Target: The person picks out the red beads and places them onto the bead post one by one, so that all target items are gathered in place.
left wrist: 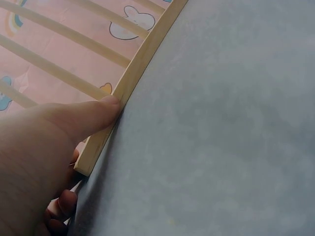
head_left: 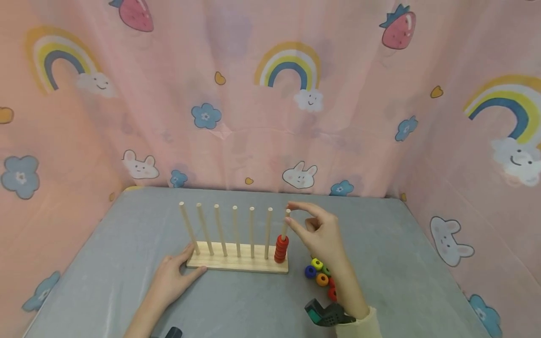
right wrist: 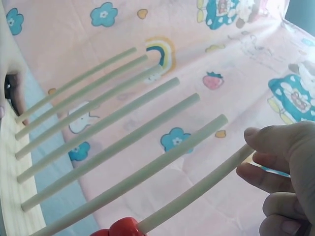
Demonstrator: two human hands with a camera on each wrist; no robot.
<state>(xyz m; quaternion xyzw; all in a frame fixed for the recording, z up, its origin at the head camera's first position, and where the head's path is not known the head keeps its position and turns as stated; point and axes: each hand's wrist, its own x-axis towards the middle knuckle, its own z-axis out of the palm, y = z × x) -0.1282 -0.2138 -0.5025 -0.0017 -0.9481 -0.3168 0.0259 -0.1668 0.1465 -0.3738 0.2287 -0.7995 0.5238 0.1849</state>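
Note:
A wooden peg stand (head_left: 236, 265) with a row of several upright pegs stands on the table. My left hand (head_left: 170, 280) grips its left end, thumb along the front edge of the base and fingers behind. In the left wrist view the thumb (left wrist: 93, 118) presses on the base's side. Several red beads (head_left: 281, 249) are stacked at the bottom of the rightmost peg (head_left: 285, 228). My right hand (head_left: 323, 234) is at that peg's top, thumb and index finger spread on either side of the tip, with no bead showing between them in the right wrist view.
Loose beads lie right of the stand, partly behind the right forearm: a yellow bead (head_left: 317, 263), a blue bead (head_left: 310, 272), an orange bead (head_left: 322, 280), a green one and red ones. The grey table (head_left: 127, 244) is backed by a pink printed curtain (head_left: 253, 155).

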